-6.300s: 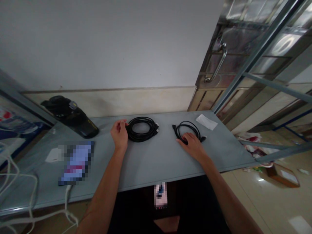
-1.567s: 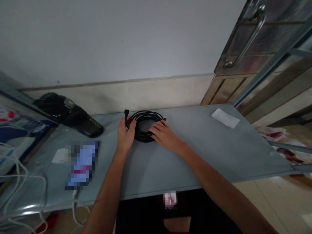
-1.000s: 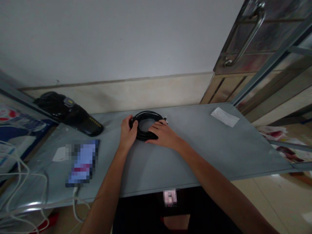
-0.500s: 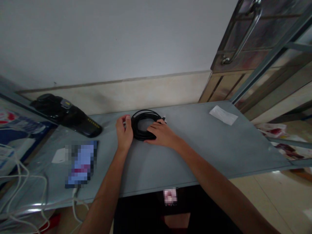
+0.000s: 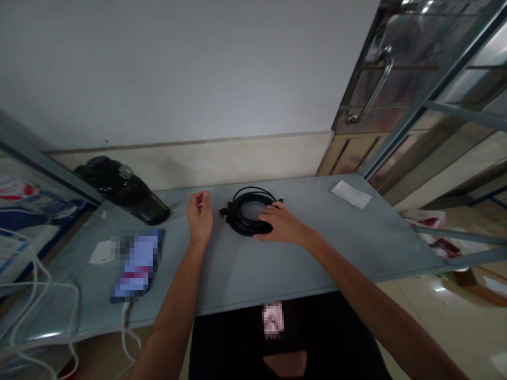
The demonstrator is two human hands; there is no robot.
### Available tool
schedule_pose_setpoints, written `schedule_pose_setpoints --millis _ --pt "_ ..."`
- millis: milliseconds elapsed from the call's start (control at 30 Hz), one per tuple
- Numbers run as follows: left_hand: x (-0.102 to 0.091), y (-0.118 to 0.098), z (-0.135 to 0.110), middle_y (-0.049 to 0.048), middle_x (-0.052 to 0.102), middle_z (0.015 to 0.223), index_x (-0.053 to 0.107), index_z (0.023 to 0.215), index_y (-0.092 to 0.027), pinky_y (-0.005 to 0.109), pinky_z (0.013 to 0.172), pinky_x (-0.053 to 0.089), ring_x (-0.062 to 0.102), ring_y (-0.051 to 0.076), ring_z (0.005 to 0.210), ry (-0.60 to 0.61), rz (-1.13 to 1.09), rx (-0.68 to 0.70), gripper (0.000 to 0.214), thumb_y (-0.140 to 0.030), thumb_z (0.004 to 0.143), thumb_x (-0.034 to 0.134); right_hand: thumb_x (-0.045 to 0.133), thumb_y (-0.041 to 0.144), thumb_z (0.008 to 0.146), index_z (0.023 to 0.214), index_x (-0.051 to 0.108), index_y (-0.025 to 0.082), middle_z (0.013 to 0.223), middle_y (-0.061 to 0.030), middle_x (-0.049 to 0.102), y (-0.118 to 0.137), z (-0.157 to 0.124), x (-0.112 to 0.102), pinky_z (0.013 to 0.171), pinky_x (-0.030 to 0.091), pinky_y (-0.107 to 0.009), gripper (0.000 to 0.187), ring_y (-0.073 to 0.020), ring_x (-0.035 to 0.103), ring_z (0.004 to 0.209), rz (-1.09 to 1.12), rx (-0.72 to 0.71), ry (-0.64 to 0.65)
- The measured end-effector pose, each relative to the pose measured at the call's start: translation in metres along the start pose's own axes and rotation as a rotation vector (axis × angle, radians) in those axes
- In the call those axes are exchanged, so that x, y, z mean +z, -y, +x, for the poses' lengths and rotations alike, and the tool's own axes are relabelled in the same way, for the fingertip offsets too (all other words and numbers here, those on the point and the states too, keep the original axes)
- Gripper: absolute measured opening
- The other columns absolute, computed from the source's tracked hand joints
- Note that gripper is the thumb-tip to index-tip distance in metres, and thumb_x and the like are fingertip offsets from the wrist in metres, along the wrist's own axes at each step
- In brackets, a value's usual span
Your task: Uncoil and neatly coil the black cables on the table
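Note:
A coil of black cable (image 5: 247,211) lies on the grey table (image 5: 277,264) near the back wall. My right hand (image 5: 279,224) rests on the coil's near right side, fingers bent over the strands. My left hand (image 5: 199,217) hovers just left of the coil, apart from it, fingers loosely curled and holding nothing. A black plug end sticks out of the coil toward the left hand.
A black bottle-like object (image 5: 122,187) lies at the back left. A blurred phone-like thing (image 5: 137,261) sits at the left with white cords (image 5: 47,295) beside it. A white paper slip (image 5: 351,194) lies at the back right. Metal frame bars (image 5: 415,100) rise on the right.
The two separate coils seen 6.3 s ago are now one pile. In the last half second my left hand let go of the coil and drew back to the left; my right hand stays on it.

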State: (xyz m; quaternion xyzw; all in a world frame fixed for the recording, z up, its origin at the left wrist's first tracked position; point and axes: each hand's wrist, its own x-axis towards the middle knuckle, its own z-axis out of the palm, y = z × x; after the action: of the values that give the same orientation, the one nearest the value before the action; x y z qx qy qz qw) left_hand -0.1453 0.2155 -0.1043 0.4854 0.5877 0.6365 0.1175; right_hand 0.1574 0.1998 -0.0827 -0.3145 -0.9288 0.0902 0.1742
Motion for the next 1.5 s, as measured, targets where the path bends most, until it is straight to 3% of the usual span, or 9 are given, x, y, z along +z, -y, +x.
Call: schedule_pose_setpoints --millis 200,333,467,600,700,867,1000,1500 --pt "0.004 0.004 0.0 0.0097 0.081 0.105 0.078 0.105 -0.023 0.041 0.089 0.057 0.074 0.029 0.096 0.004 -0.023 -0.026 0.039 -0.062 0.104 0.068 0.09 0.056 0.096 0.101 0.074 0.023 0.104 -0.008 0.079 -0.024 -0.074 -0.033 0.113 0.044 -0.048 0.037 -0.0291 0.072 0.103 -0.037 0.046 -0.039" --pt "0.004 0.004 0.0 0.011 0.083 0.109 0.077 0.105 -0.024 0.044 0.091 0.058 0.076 0.03 0.099 0.035 0.007 -0.012 0.041 -0.063 0.104 0.065 0.093 0.068 0.09 0.101 0.072 0.023 0.103 -0.0091 0.078 -0.034 -0.102 -0.045 0.109 0.049 -0.05 0.051 -0.0314 0.073 0.103 0.048 0.076 -0.123" --pt "0.002 0.001 -0.001 0.0109 0.083 0.109 0.077 0.105 -0.023 0.044 0.09 0.059 0.076 0.03 0.098 0.045 0.047 0.002 0.041 -0.062 0.104 0.063 0.077 0.073 0.101 0.107 0.072 0.025 0.107 -0.0083 0.078 -0.051 -0.108 -0.045 0.096 0.055 -0.043 0.049 -0.028 0.072 0.103 0.268 0.188 -0.433" --pt "0.001 0.0 -0.002 0.0093 0.081 0.106 0.077 0.099 -0.024 0.041 0.091 0.058 0.074 0.027 0.097 0.008 -0.016 -0.033 0.035 -0.058 0.1 0.07 0.06 0.075 0.11 0.089 0.067 0.026 0.085 -0.0036 0.071 -0.073 -0.11 -0.04 0.081 0.053 -0.037 0.054 -0.0226 0.066 0.083 0.406 0.464 -0.836" --pt "0.004 -0.003 -0.001 0.0064 0.078 0.097 0.074 0.092 -0.023 0.034 0.084 0.057 0.073 0.021 0.089 -0.037 -0.188 -0.126 0.031 -0.054 0.094 0.079 0.056 0.078 0.11 0.075 0.057 0.027 0.071 -0.0007 0.06 -0.079 -0.117 -0.038 0.07 0.046 -0.035 0.062 -0.0196 0.056 0.07 0.454 0.58 -0.984" --pt "0.003 -0.016 0.003 0.0008 0.069 0.083 0.074 0.087 -0.022 0.026 0.069 0.052 0.064 0.014 0.072 -0.027 -0.59 -0.389 0.022 -0.04 0.081 0.085 0.058 0.082 0.108 0.065 0.049 0.026 0.06 0.0022 0.049 -0.075 -0.125 -0.038 0.06 0.035 -0.033 0.071 -0.0154 0.043 0.059 0.407 0.639 -0.943" --pt "-0.003 -0.025 0.005 -0.0005 0.065 0.076 0.075 0.086 -0.021 0.024 0.064 0.051 0.058 0.012 0.066 -0.004 -0.714 -0.528 0.016 -0.035 0.082 0.082 0.058 0.081 0.108 0.063 0.047 0.026 0.058 0.0026 0.047 -0.071 -0.124 -0.04 0.058 0.033 -0.032 0.072 -0.0144 0.041 0.057 0.421 0.643 -0.925" --pt "-0.001 -0.038 -0.002 0.0005 0.063 0.076 0.074 0.086 -0.022 0.027 0.061 0.05 0.057 0.013 0.063 0.093 -0.739 -0.574 0.014 -0.032 0.082 0.082 0.06 0.078 0.108 0.061 0.042 0.026 0.056 0.0031 0.045 -0.069 -0.123 -0.041 0.057 0.033 -0.033 0.073 -0.0136 0.04 0.055 0.354 0.637 -0.932"
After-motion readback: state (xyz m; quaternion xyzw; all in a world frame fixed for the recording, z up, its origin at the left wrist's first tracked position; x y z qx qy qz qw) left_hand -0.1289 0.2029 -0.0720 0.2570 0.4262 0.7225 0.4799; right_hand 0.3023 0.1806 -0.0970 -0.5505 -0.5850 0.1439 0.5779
